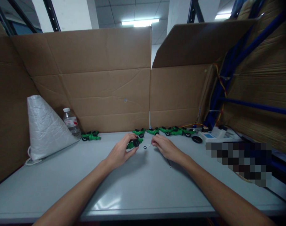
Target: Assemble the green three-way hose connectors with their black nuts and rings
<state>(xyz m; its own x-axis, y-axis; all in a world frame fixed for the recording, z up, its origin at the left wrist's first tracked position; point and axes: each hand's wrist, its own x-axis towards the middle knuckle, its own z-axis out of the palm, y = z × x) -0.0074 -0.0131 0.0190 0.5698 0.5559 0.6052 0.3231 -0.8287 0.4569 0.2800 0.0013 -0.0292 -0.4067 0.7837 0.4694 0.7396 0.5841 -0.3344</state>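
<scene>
Brown cardboard panels (105, 84) wall in a glossy pale-grey tabletop (133, 191), with ceiling lights beyond. Over its far half, the left hand (120, 151) grasps a green toy race car with black wheels (130, 145), fingers above and thumb below. Beside it, the right hand (166, 148) has its fingers curled together, seemingly around a slim dark rod (169, 164) whose end pokes out beneath the palm; what the fingertips pinch is too small to tell.

For good work at this point, the left grip should be firm on the green body yet light at the wheel, and the right fingertips should come in slowly. A sweep of either hand could scatter the small black ring (145, 147) and the small pale ring (148, 145) lying between the hands.

The held car is low and narrow, its green body partly hidden by the fingers, one thick black wheel turned toward the viewer.

Farther out, a row of similar green cars (187, 132) lines the back edge, a flat black hoop (197, 139) and a white power strip (224, 136) to its right. Another green car (91, 136), a clear plastic bottle (71, 122) and a silvery cone-shaped bag (46, 130) stand leftward.
</scene>
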